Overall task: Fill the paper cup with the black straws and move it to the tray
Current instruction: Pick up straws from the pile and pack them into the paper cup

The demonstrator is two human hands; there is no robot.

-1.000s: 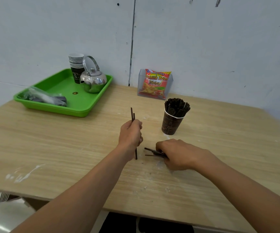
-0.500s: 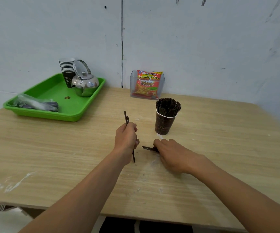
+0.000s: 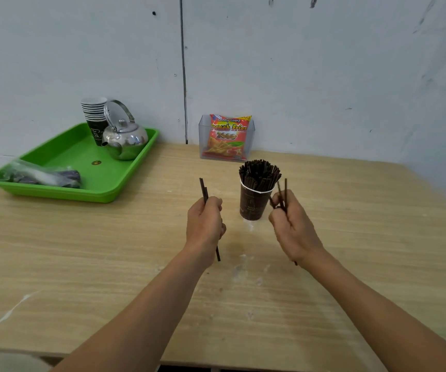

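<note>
Nearest me on the bench [image 3: 82, 251], my left hand [image 3: 204, 224] is curling in a fist round a thin bunch of black straws [image 3: 203, 187]. They are standing nearly upright and sticking out above and below the fist. At three o'clock from it, my right hand [image 3: 291, 226] is pinching a few loose straws [image 3: 285, 187], which are splaying apart at their tops. Neither hand is touching the cup.

Just beyond the hands, at twelve o'clock between them, the paper cup [image 3: 254, 208] is standing upright on the bench. It is dark brown with a white rim and pale print I cannot read. A dense bundle [image 3: 259, 173] is packing it and fanning out over the rim, so I am judging the filling nearly done and the room inside scarce.

To do this well, I am planning to even up each bunch and feed it straight down into a gap near the rim, one hand at a time. A light, top-heavy cup is likely to tip under a sideways push.

Further off at ten o'clock, well apart from the cup, the green tray [image 3: 104, 193] is carrying a plastic bag [image 3: 42, 174], a steel kettle [image 3: 125, 140] and a stack of cups [image 3: 94, 114]. The bare floor between bag and kettle is looking like the best landing spot. Against the wall at twelve o'clock, a snack packet [image 3: 227, 138] is sitting in a clear holder.
</note>
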